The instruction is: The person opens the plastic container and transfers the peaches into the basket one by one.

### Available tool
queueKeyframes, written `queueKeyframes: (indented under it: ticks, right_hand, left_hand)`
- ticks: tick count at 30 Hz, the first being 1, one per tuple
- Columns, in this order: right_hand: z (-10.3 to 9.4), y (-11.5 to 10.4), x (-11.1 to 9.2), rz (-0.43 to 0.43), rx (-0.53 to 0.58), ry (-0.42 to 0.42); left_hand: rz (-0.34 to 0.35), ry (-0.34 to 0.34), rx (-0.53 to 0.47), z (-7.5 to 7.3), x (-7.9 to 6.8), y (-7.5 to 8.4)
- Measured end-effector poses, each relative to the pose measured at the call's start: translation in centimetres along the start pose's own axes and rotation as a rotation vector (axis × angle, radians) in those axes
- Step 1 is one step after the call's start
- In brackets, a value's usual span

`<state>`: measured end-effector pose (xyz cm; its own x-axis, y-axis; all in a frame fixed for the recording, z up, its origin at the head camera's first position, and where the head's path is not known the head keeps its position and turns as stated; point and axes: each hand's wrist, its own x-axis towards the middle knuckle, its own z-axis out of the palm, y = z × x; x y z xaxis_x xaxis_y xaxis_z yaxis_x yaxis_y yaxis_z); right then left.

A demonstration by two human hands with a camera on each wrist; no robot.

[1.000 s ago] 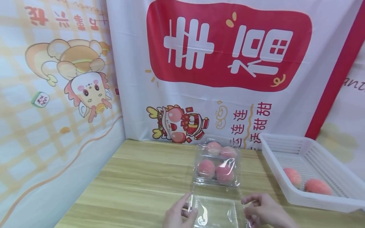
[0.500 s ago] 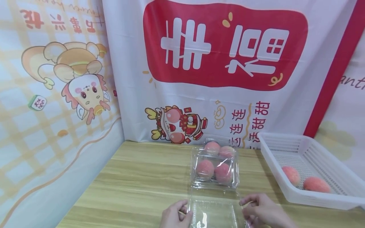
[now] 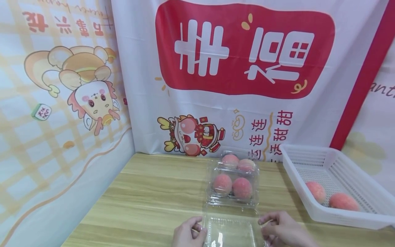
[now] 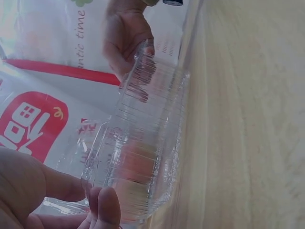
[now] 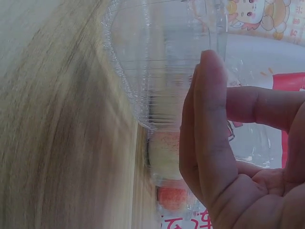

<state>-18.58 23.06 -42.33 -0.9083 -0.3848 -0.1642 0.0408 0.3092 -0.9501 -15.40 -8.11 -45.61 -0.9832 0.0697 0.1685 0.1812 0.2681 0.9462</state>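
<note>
Backed by printed cloth (image 3: 222, 99), gripping a clear plastic shell (image 3: 231, 228) from both sides

Head view: looking down on a wood-grain tabletop (image 3: 139, 206). Near its front edge, pinching the empty shell at its left side with the left hand (image 3: 189, 233) and at its right side with the right hand (image 3: 282, 229). Directly beyond, toward the tabletop's back edge, clear plastic packaging (image 3: 231, 203) with four peaches (image 3: 222, 184) inside. Judged to matter most: having the shell's far edge just beside the packaging's near edge, square on and straight ahead between both hands. Cannot tell whether hinged together. Counting neither hand as nearer. Cut off by the picture's bottom, so no telling the long axis. Over the tabletop's right edge, on the right hand's side, a white perforated basket (image 3: 296, 185) with two loose peaches (image 3: 344, 201).

Left wrist view: stretching the shell slantwise from the left hand's fingers (image 4: 64, 183) up to the right hand opposite, with blurred red fruit showing through the plastic.

Right wrist view: catching the rim between the right hand's opposed fingers, with peaches lined up past the shell's corner. Cannot tell whether lifted off the wood.
</note>
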Motion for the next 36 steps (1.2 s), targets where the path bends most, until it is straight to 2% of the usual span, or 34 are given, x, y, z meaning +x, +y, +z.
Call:
queueKeyframes:
  ticks: [10, 15, 22, 28, 36]
  right_hand:
    - [0.1, 0.3, -0.1, -0.041, -0.016, 0.034]
    - [0.6, -0.2, -0.3, -0.056, 0.099, 0.087]
    - [1.6, -1.5, -0.3, -0.052, 0.207, 0.156]
    - [3.1, -3.1, 0.1, -0.069, 0.241, 0.211]
    - [5.1, -4.3, 1.4, -0.158, 0.263, 0.147]
  left_hand:
    - [-0.043, -0.02, -0.101, -0.4, 0.1, 0.4]
    - [-0.076, -0.015, -0.151, -1.0, -0.1, 1.2]
    - [-0.058, 0.041, -0.148, -1.9, 0.3, 2.1]
    - [-0.084, 0.063, -0.13, -3.2, 0.6, 2.7]
    - [-0.092, 0.081, -0.102, -6.1, 0.7, 2.8]
